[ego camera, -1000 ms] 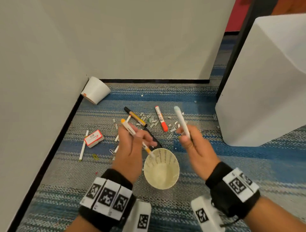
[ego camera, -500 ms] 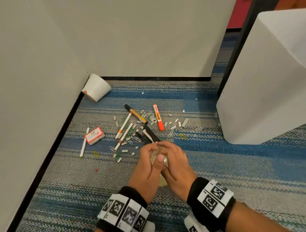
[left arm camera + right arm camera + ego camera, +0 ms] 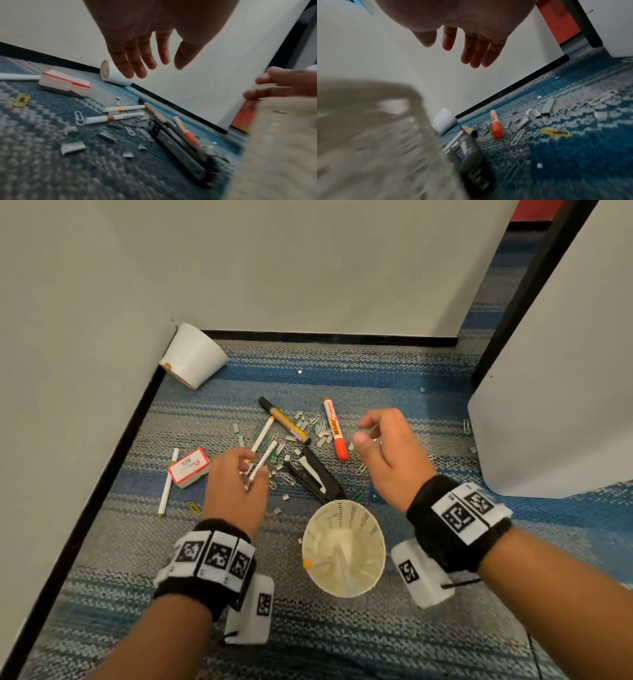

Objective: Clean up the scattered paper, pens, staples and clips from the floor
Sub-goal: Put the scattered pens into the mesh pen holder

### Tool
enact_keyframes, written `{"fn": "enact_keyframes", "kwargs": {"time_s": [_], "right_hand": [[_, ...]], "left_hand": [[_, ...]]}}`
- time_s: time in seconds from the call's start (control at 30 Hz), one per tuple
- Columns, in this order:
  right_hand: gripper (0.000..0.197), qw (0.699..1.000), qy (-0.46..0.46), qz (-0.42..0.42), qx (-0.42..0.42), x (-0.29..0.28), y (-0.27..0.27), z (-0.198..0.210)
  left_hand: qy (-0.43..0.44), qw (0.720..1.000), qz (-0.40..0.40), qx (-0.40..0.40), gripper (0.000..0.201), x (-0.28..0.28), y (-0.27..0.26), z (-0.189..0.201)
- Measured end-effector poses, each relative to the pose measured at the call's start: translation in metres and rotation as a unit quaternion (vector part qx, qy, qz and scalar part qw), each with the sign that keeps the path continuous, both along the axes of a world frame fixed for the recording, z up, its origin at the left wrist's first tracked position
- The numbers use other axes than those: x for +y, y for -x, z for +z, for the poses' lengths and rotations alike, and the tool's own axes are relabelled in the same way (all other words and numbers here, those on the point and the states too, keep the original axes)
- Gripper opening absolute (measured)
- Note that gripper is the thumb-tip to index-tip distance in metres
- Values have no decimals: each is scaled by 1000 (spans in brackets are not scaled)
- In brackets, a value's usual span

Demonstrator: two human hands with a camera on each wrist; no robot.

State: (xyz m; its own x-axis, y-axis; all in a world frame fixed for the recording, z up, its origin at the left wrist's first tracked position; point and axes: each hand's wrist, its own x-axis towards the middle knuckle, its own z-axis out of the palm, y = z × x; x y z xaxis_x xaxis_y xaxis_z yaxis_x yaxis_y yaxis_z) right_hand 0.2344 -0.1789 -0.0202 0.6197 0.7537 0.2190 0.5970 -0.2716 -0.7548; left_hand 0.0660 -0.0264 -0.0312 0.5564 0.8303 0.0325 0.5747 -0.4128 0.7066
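A cream mesh basket (image 3: 376, 529) stands on the carpet between my wrists, with white pens (image 3: 337, 559) inside. Beyond it lie a black stapler (image 3: 317, 475), an orange marker (image 3: 336, 433), a black-and-yellow marker (image 3: 284, 421), two white pens (image 3: 123, 108) and many staples and paper clips (image 3: 310, 422). My left hand (image 3: 251, 463) hovers just over the two white pens, fingers relaxed and holding nothing, as the left wrist view shows (image 3: 154, 65). To the right of the orange marker my right hand (image 3: 363, 431) is spread and empty.
A tipped white paper cup (image 3: 191, 354) lies in the wall corner. A red-and-white staple box (image 3: 190, 462) and another white pen (image 3: 168, 481) sit at the left. A big white cabinet (image 3: 548, 371) stands at the right. A yellow clip (image 3: 555, 132) lies near my right hand.
A second ago each hand held a pen above the basket. Both came together over it, and the pens now lie inside. Both empty hands have moved forward over the scattered things.
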Motion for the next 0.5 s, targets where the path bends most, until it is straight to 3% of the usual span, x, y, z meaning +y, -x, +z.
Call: {"fn": "enact_keyframes", "kwargs": {"time_s": [0.13,0.33,0.5], "right_hand": [[21,992,121,1,-32,33,-27,-14],[23,963,266,37,-36,77,-41,-45],[44,940,334,63,-35,96,-45,-64]], "left_hand": [[1,985,-9,174,21,39,-12,-21],[-11,934,-83,347,29,58,-36,-36],[-13,918,-88,387,28,60,-39,-55]]}}
